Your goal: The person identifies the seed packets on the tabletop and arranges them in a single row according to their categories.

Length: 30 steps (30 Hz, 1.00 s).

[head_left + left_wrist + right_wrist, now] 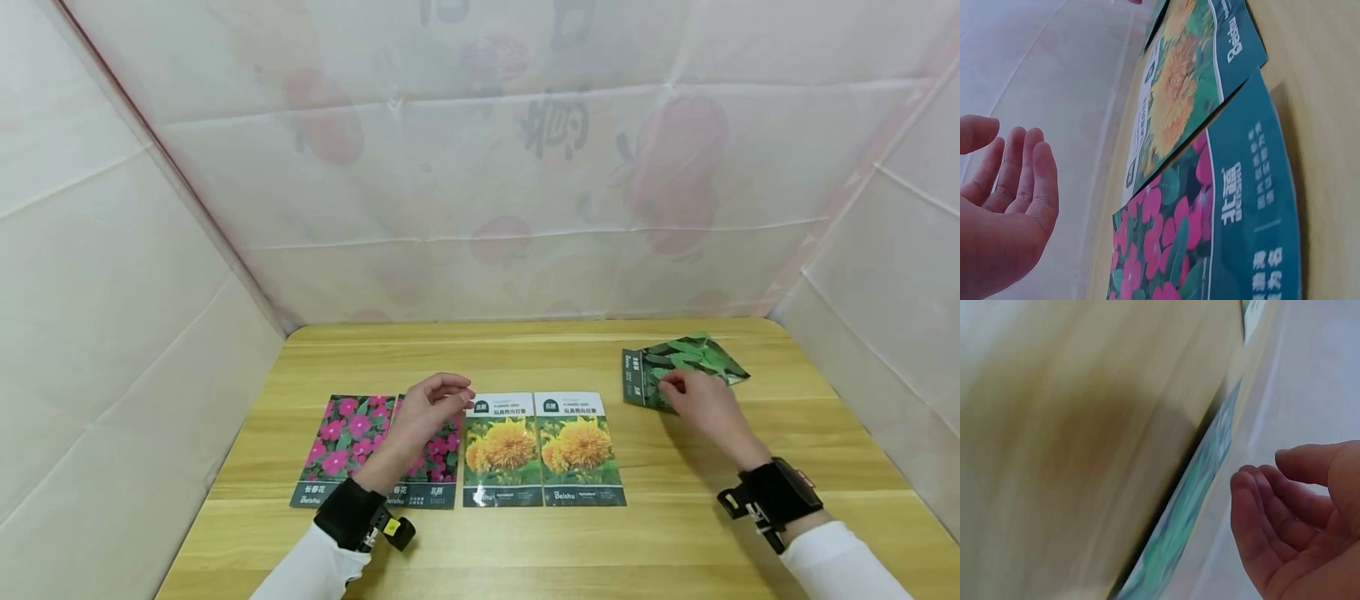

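- Left white sleeve [315,562], nearest the camera, 7 o'clock; black strap [348,512] round the wrist above it.
- Left pink-flower packet [348,442], between 7 and 8 o'clock, flat on the table [540,550], dark text band toward 6.
- Right pink-flower packet [438,462], near 7 o'clock, beside it; partly hidden by the left hand and forearm.
- Left hand [427,412], about 7 o'clock, over the packets; fingers loosely bent, thumb apart from them, nothing gripped.
- Left yellow-flower packet [510,450], 6 o'clock, just beside the pink one; white header toward 12.
- Printed cloth [480,192], 12 o'clock, hanging behind the table; pale red shapes, faint characters.
- Right yellow-flower packet [581,450], 5 o'clock, same design, lined up with its neighbour.
- Green-leaf packet [697,354], between 3 and 4 o'clock, well apart from the row, band toward 9; can't tell if it's several overlapping.
- Right hand [705,404], near 4 o'clock, over the green packet's near side; fingers curved, small gap between thumb and fingertips in the right wrist view, nothing pinched.
- Right white sleeve [843,558], 4 o'clock, by another black strap [780,496].
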Each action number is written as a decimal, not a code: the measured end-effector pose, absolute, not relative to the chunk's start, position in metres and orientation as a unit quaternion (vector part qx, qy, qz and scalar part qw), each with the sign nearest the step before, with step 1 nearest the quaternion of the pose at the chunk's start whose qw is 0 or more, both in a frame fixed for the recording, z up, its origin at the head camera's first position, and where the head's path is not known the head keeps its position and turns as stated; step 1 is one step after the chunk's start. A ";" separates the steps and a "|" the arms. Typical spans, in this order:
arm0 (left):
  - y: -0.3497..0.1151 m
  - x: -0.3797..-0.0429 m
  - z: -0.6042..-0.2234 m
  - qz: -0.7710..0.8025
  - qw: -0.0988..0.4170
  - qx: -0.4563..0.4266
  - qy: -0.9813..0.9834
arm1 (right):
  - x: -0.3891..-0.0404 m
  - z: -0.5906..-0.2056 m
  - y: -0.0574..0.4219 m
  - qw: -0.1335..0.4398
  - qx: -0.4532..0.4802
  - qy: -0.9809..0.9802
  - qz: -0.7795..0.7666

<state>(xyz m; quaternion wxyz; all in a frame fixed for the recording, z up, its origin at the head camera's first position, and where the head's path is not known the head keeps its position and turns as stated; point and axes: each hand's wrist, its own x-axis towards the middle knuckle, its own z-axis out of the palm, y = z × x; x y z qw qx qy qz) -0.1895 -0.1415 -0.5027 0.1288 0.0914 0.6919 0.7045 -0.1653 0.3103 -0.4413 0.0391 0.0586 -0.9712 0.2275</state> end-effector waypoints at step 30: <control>-0.156 -0.190 -0.502 0.687 0.092 0.093 0.715 | -0.203 -0.450 0.359 -0.082 0.034 -0.982 0.164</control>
